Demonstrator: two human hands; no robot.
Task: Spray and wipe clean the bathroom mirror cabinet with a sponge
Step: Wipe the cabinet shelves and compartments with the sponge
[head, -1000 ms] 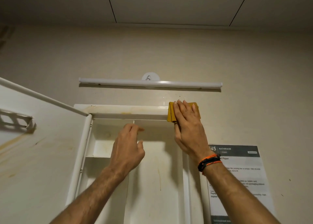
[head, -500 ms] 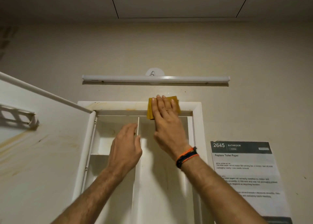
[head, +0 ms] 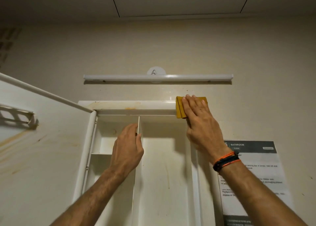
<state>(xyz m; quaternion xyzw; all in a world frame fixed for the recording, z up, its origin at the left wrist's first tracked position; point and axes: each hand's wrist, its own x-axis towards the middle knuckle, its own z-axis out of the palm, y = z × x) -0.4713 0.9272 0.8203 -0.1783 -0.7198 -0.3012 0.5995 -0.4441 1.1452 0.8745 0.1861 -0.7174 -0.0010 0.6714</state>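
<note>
Yellow sponge (head: 179,107): folded, pressed flat against the right end of the cabinet's top rail, left edge and lower corner showing past the fingers.
Right hand (head: 200,123): laid flat over the sponge, fingers (head: 189,104) straight and close together, pointing up and slightly left; thumb tucked low beside the cabinet's right edge; palm pushing rather than gripping.
Right wrist: raised above the forearm, ringed by orange and black cord bracelets (head: 225,162); forearm rising from the lower right corner.
Left hand (head: 127,150): held up inside the cabinet opening, fingers loosely bent around the thin vertical divider (head: 138,126), thumb on its right side, other fingertips on its left; firmness of grip cannot be told.
Left forearm: climbing from the lower left, angled up and to the right.
Mirror cabinet (head: 119,106): white, open, top rail streaked with brownish stains toward the left; small shelf in the upper left compartment; back panel marked with faint rusty drips.
Cabinet door (head: 42,148): swung out to the left, inner face stained, small white rack fixed near its upper left.
Light bar (head: 158,77): white, horizontal, on the wall above the cabinet.
Printed notice (head: 253,174): stuck to the wall right of the cabinet, headed BATHROOM, partly covered by the right forearm.
</note>
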